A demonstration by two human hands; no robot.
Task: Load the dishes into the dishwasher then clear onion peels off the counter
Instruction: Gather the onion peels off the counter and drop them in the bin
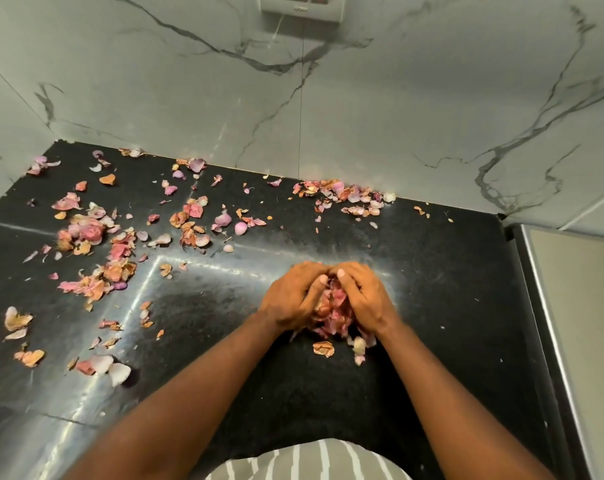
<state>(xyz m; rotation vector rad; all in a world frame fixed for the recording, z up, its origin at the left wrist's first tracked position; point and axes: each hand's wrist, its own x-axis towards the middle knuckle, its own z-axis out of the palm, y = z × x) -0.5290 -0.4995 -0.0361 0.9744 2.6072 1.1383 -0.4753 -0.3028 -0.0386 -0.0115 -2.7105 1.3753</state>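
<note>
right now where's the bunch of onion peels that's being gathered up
In the head view it sits right of centre on the black counter, the gathered onion peels cupped between the left hand and right hand.

Counter [432, 271]: black, finely speckled, with pale glare streaks. Onion peels [96, 237]: pink, purple and orange-brown, some whitish. Wall [397, 116]: pale grey marble, dark grey veining. My shirt [307, 462]: grey-brown with white stripes.
</note>
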